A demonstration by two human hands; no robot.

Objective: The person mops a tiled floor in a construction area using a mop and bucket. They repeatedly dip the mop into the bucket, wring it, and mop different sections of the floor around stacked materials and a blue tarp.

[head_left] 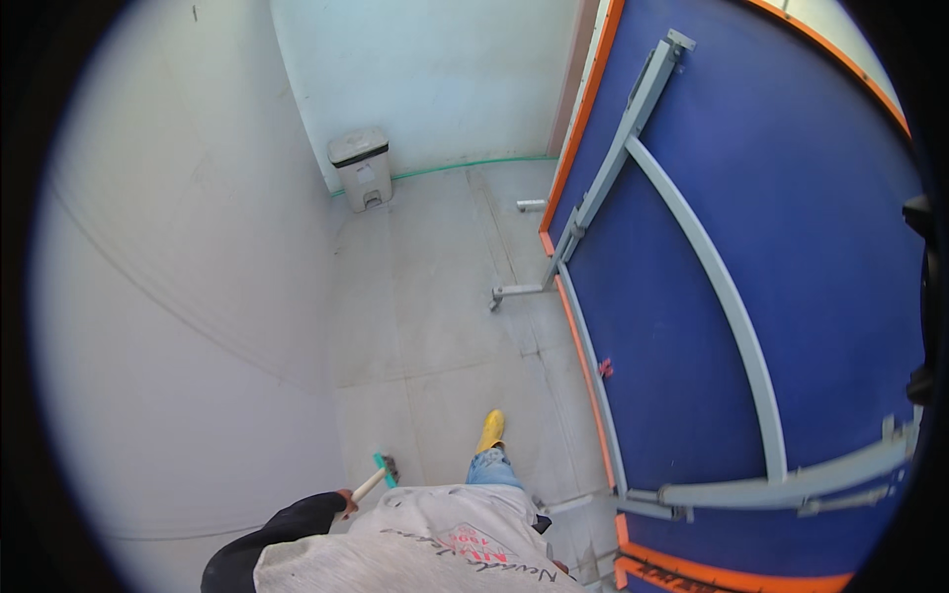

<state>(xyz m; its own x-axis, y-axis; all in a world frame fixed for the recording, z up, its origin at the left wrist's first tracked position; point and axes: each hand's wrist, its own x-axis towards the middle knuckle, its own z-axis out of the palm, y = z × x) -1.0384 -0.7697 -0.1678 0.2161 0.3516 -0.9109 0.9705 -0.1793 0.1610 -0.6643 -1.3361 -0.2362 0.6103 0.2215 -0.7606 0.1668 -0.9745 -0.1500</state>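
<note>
Low on the left, my left hand (346, 502) is closed around the pale handle of a broom (370, 484). Its green head (385, 469) with dark bristles is down by the floor, close to the left wall. A dark sleeve covers my left arm. Of my right hand (563, 567), only a small dark bit seems to show past the shirt at the lower edge; its fingers are hidden.
A grey pedal bin (361, 170) stands in the far left corner. Along the right rises a large blue table-tennis table (682, 326), folded upright, with orange edges and a grey frame. One wheeled foot (514, 292) juts onto the grey floor (445, 326). My yellow boot (492, 429) points forward.
</note>
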